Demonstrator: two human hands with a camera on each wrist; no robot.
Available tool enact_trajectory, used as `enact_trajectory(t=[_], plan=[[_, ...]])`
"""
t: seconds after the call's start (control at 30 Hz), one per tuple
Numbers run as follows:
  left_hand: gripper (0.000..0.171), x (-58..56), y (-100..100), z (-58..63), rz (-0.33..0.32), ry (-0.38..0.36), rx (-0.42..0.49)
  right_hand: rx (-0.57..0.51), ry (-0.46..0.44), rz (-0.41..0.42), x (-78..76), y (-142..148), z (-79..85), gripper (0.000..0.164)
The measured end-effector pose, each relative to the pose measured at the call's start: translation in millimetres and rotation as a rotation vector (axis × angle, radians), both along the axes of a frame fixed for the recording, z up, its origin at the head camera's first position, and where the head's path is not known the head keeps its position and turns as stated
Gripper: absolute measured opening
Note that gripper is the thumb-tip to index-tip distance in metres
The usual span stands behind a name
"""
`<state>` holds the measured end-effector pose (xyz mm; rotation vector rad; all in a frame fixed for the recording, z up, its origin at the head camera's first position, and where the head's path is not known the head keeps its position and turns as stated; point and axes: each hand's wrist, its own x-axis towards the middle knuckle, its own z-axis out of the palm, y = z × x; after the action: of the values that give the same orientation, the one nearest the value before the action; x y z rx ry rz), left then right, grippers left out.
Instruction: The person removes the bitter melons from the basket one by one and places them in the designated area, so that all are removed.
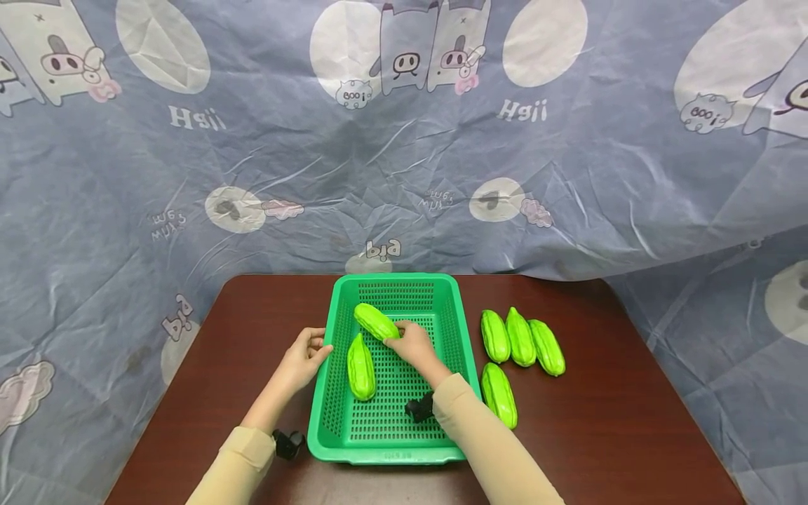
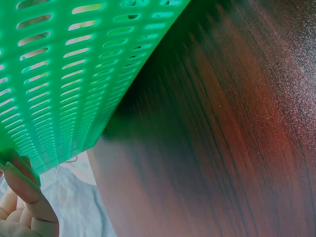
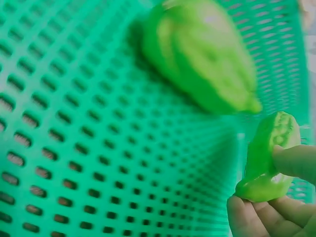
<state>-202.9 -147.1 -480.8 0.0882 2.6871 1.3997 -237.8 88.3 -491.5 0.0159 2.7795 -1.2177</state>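
R hand is pinching the 4 o'clock end of a glossy bright-green ridged gourd, thumb pressing one side & fingers curling round the other. That gourd is sitting within a green rectangular perforated plastic basket, approx 11 o'clock from its centre (12 = far side); can't tell if it's touching the basket's floor. L hand is gripping the basket's rim at 9 o'clock, fingers bent, thumb close to index. A 2nd ridged green gourd is lying on the basket's floor, also approx 9 o'clock, its pointed tip aiming at 12. Outside, a trio of matching gourds is resting side by side btwn 2 & 3 o'clock; a lone matching gourd is lying btwn 3 & 4, just beside the basket's wall. Basket & outer gourds are resting on a dark red-brown wood-grain desk. Grey-blue cloth w/ cartoon pig print is hanging at 12, behind the desk. Beige sleeves are covering part of both forearms.
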Motion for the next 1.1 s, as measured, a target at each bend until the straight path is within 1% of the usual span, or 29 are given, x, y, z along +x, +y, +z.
enact_trajectory(t=[0.13,0.33,0.53,0.8,0.9,1.1], plan=[[0.043,0.0,-1,0.8,-0.003,-0.01,0.001,-0.071,-0.005,0.0,2.8,10,16.0,0.049],[0.043,0.1,-2,-0.7,-0.001,-0.012,0.007,-0.188,0.004,-0.043,11.4,26,42.0,0.055],[0.043,0.3,-1,-1.1,-0.001,-0.018,0.016,-0.232,0.01,-0.088,23.8,46,58.3,0.057],[0.043,0.6,-2,-0.7,-0.009,-0.023,0.015,-0.269,0.033,-0.126,39.7,84,70.1,0.06],[0.043,-0.5,-3,-0.5,-0.016,-0.018,0.016,-0.299,0.032,-0.158,47.2,102,73.6,0.061],[0.043,-1.1,-3,-1.7,-0.015,-0.006,0.027,-0.316,-0.008,-0.234,65.0,140,68.9,0.065]])
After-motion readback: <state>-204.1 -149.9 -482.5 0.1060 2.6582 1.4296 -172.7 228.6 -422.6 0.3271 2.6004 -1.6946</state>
